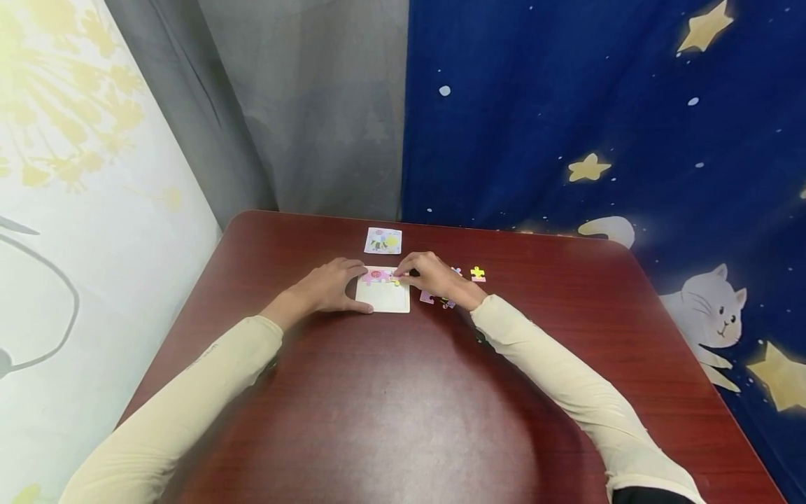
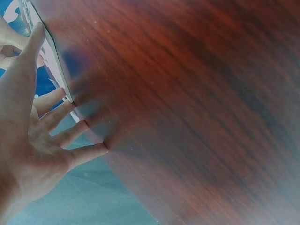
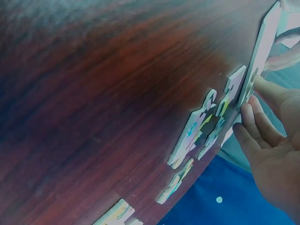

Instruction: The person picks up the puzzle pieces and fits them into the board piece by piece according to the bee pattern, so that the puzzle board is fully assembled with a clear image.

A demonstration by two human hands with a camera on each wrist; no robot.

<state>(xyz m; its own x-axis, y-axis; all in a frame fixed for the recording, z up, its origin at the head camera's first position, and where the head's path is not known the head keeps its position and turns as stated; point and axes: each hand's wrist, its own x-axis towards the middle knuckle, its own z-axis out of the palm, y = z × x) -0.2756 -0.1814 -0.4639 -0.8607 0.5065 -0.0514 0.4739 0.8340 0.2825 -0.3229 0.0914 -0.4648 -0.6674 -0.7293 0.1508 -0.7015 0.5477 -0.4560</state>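
Observation:
A white puzzle board lies on the table, with pink puzzle pieces set along its far side. My left hand rests at the board's left side, thumb on the near left corner and fingertips by the far left corner; in the left wrist view the left hand has its fingers spread and fairly straight. At the board's far right corner my right hand pinches a small puzzle piece, mostly hidden by the fingertips. The right wrist view shows the right hand against the board's edge.
Loose puzzle pieces lie right of the board, partly under the right wrist. A yellow and pink piece lies farther right. Behind the board is a picture card with a bee. The brown table ends at curtains.

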